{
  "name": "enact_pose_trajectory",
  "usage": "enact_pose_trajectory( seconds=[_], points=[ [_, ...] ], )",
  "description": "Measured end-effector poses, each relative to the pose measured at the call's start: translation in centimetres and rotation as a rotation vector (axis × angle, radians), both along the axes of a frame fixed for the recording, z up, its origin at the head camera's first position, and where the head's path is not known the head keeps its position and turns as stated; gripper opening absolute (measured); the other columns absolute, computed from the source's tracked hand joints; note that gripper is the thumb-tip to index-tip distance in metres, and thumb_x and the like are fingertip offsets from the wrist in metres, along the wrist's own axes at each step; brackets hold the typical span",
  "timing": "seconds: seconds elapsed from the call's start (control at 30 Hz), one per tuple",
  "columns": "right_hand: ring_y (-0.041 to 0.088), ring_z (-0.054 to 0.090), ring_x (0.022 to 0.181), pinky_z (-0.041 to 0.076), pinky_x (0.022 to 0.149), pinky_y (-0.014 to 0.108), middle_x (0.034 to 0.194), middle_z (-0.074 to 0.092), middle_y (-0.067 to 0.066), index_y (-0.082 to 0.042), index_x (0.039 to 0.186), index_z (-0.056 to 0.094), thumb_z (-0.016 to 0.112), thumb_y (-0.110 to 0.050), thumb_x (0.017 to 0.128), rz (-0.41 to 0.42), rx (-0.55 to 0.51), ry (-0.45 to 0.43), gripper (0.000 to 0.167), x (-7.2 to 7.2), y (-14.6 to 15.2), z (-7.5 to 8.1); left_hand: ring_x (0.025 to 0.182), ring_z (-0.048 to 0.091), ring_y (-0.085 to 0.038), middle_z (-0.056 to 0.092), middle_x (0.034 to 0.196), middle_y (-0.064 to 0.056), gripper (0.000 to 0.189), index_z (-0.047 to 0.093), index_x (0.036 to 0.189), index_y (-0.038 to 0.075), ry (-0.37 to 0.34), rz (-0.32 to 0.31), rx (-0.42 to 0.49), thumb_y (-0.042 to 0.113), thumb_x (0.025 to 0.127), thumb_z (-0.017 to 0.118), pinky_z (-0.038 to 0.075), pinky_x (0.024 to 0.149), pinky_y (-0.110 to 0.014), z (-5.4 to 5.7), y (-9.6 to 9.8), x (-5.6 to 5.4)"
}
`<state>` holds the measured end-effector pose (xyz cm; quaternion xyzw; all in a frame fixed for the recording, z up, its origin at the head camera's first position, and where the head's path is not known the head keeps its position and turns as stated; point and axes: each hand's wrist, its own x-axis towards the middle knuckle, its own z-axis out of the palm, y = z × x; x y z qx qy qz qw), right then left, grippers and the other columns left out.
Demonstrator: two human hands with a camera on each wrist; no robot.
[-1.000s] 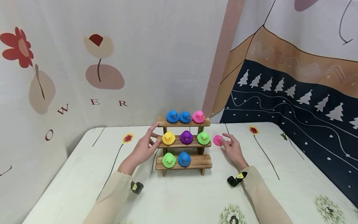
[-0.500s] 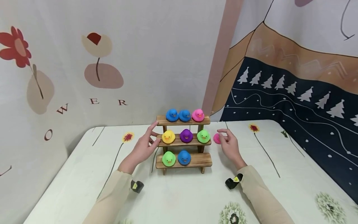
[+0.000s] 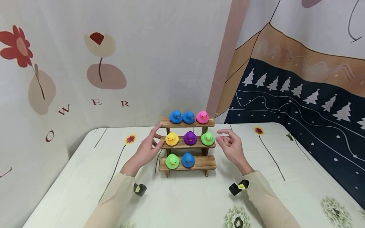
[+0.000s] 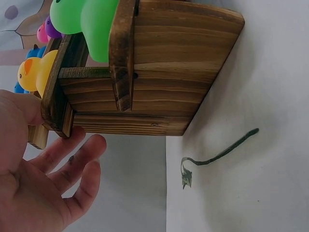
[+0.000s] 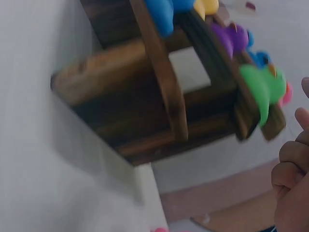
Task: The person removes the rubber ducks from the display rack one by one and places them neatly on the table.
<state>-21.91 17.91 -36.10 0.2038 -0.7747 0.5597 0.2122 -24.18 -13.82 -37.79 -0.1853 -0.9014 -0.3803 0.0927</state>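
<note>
Off on the far left, a red flower (image 3: 20, 47) stands printed on the pale cloth backdrop (image 3: 162, 63), with the letters O, W, E and R trailing rightward. Now the left hand (image 3: 145, 150), reaching from a beige sleeve (image 3: 112, 196), is at the three-tier wooden stand (image 3: 207, 162): thumb against the middle shelf's end, index finger up at the top shelf's end, fingers spread apart.

Across the tiers we go! Leftmost, a yellow duck (image 3: 172, 139) on the middle shelf, a lime-green duck (image 3: 172, 161) on the lowest, a blue duck (image 3: 176, 117) up top. Next column: purple duck (image 3: 190, 138) in the middle, second blue duck (image 3: 188, 117) above, third blue duck (image 3: 188, 160) below. On the right, a pink duck (image 3: 202, 117) tops a bright green duck (image 3: 208, 138), and the bottom shelf's right end is bare wood.

Just beside that green duck comes the right hand (image 3: 234, 148), thumb and index apart, other fingers bent towards the palm, nothing seen clamped. A pink toy (image 3: 221, 137) peeps out past its thumb, mostly hidden. Farther right, white trees (image 3: 272, 85) line dark cloth.
</note>
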Motion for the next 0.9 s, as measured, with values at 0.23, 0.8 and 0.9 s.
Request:
enact_pose_trajectory(
  seconds=[0.23, 0.8, 0.9],
  points=[
    [0.005, 0.026, 0.047, 0.026, 0.046, 0.023, 0.053, 0.026, 0.002, 0.015, 0.103, 0.06, 0.06, 0.014, 0.084, 0.109, 0.044, 0.078, 0.019, 1.3, -1.6, 0.6, 0.075, 0.057, -0.019, 0.058, 0.117, -0.019, 0.069, 0.019, 0.152, 0.021, 0.003, -0.005, 0.014, 0.011, 0.095, 0.058, 0.049, 0.069, -0.032, 0.0, 0.1, 0.0],
    [0.003, 0.024, 0.049, 0.026, 0.05, 0.021, 0.054, 0.026, -0.009, -0.001, 0.118, 0.064, 0.068, -0.005, 0.088, 0.344, 0.255, -0.079, 0.03, 0.2, -3.1, -2.8, 0.074, 0.055, -0.018, 0.057, 0.118, -0.019, 0.068, 0.019, 0.153, 0.023, -0.01, 0.008, 0.018, 0.013, 0.097, 0.057, 0.047, 0.067, -0.031, -0.3, 0.1, -0.1],
    [0.003, 0.024, 0.049, 0.027, 0.051, 0.021, 0.054, 0.026, -0.009, 0.0, 0.119, 0.063, 0.068, -0.005, 0.088, 0.362, 0.256, -0.106, 0.032, 0.1, -3.3, -3.0, 0.074, 0.055, -0.018, 0.057, 0.118, -0.018, 0.068, 0.018, 0.153, 0.023, -0.007, 0.007, 0.014, 0.014, 0.097, 0.056, 0.048, 0.067, -0.031, -0.2, 0.1, -0.1]
  ],
)
